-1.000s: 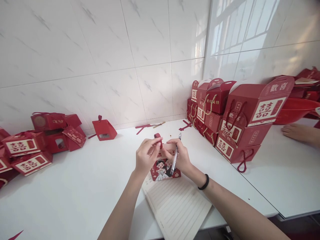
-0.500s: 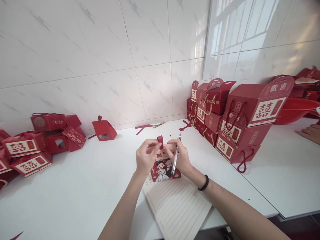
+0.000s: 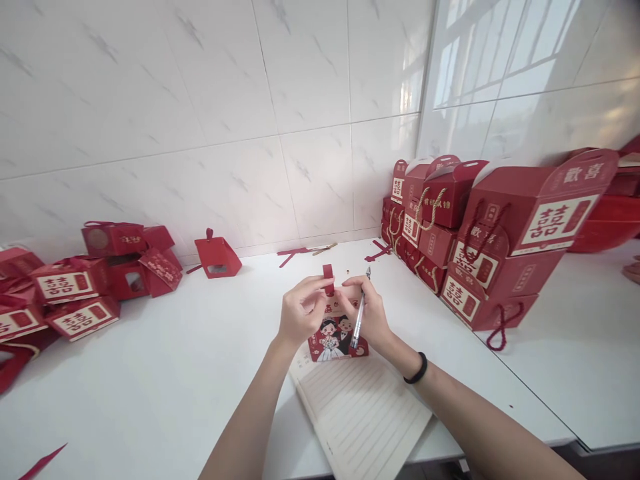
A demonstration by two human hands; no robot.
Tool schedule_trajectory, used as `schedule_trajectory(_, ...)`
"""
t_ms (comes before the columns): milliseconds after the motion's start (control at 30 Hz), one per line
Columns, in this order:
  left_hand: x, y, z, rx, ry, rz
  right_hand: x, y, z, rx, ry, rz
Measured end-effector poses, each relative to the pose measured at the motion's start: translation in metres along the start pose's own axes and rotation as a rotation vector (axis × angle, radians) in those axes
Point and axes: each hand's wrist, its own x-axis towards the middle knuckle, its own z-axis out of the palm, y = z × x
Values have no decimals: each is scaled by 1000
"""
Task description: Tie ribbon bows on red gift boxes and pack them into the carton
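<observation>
My left hand (image 3: 303,313) pinches a short dark red ribbon (image 3: 328,272) that stands up as a small loop. Directly under it is a red box (image 3: 330,341) printed with a cartoon bride and groom, its upper part covered by my fingers. My right hand (image 3: 374,319) has a clear-barrelled pen (image 3: 358,325) tucked in its grip, slanting down across the box front. The thumb and forefinger of that hand come close to the ribbon at the box top; whether they touch it is hidden. A lined notebook (image 3: 370,407) lies beneath the near side of the box.
Stacked red gift boxes (image 3: 505,267) with rope handles rise on the right. More boxes (image 3: 75,283) are piled left, and a single red box (image 3: 217,257) stands near the wall. Ribbon scraps (image 3: 300,251) lie behind my hands. Part of another person's hand (image 3: 633,270) shows at the right edge.
The view has shifted slightly, so most things sit farther right. The ribbon stands straighter above my left fingers. Both hands stay at the box top, and the pen remains in my right hand.
</observation>
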Motion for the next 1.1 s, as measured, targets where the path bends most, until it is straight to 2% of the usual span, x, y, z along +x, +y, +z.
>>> schedule_trajectory(300, -1, -2, 1, 85, 13, 56, 2, -3, -3, 21, -14, 41)
schedule_trajectory(633, 0, -4, 1, 76, 9, 24, 2, -7, -3, 69, -16, 122)
schedule_trajectory(767, -2, -5, 1, 24, 13, -63, 3, -9, -3, 121, -28, 177)
schedule_trajectory(1000, -2, -2, 6, -208, 65, -363, 6, -9, -5, 189, -46, 275)
schedule_trajectory(1100, -2, 0, 7, -262, 70, -409, 6, -9, -5, 231, -65, 318)
